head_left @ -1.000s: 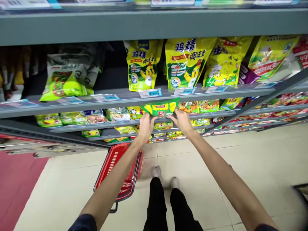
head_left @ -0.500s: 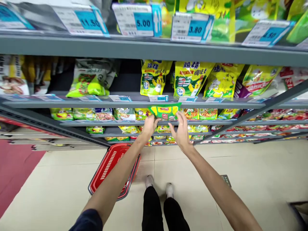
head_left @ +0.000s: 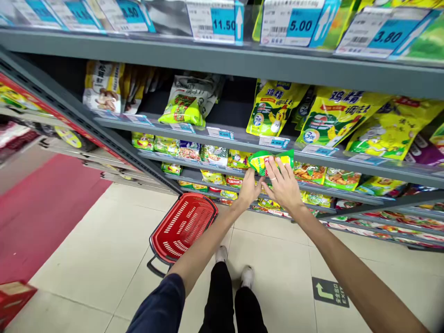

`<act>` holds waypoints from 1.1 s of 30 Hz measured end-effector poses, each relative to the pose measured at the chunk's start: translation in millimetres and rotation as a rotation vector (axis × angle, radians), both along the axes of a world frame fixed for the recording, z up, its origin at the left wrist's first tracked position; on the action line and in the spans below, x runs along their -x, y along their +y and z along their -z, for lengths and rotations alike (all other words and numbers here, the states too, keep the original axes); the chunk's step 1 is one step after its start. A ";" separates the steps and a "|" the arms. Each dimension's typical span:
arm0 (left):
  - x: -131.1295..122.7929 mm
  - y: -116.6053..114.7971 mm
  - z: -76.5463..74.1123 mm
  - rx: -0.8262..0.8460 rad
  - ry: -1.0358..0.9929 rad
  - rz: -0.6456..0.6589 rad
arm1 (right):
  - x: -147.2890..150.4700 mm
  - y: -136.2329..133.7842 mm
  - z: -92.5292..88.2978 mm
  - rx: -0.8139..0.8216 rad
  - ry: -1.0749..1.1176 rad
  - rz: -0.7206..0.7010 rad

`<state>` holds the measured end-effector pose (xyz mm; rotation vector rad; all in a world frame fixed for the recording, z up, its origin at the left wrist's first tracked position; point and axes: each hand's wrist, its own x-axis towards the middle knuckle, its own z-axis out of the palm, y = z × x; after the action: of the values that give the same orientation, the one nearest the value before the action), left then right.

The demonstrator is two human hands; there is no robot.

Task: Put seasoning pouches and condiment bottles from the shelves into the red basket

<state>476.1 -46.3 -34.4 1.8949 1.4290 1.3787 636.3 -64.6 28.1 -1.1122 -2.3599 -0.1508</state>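
Grip first: my R hand (head_left: 282,182) is on the green-and-yellow packet (head_left: 270,162), fingers (head_left: 278,169) spread and pressed on its front, ring on one finger. L hand (head_left: 249,188) comes in at the packet's lower L side, fingertips (head_left: 254,172) at its edge. Can't tell if either thumb is behind it, so no pinch confirmed.

Packet is soft and looks bowed between the hands, approx. above the shelf lip (head_left: 312,188), in the row of similar packets (head_left: 308,172). Two-hand hold prob. steadies a floppy bag.

Both arms reach fwd from the body, elbows nearly straight, R forearm (head_left: 357,273) angled in toward L forearm (head_left: 204,249), wrists cocked up.

Red basket (head_left: 182,226) appears to sit on the floor tiles (head_left: 277,259) beside my feet, unheld, which likely leaves both hands free. Yellow bags (head_left: 275,108) stand on the shelf above, price tags (head_left: 301,23) higher up.
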 end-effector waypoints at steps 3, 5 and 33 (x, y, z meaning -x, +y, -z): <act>-2.5 -5.4 1.7 -0.003 -0.057 0.014 | -4.6 0.1 -0.7 0.003 -0.048 -0.037; -2.7 -7.2 1.2 -0.009 -0.075 0.024 | -7.5 0.5 -0.9 0.005 -0.067 -0.054; -7.7 17.5 -53.0 0.124 -0.324 -0.112 | 19.7 28.7 -17.8 -0.135 -0.098 0.234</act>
<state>483.8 -28.9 18.6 1.4557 1.4358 1.5278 616.7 -35.9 45.9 -1.3368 -2.2582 -0.4502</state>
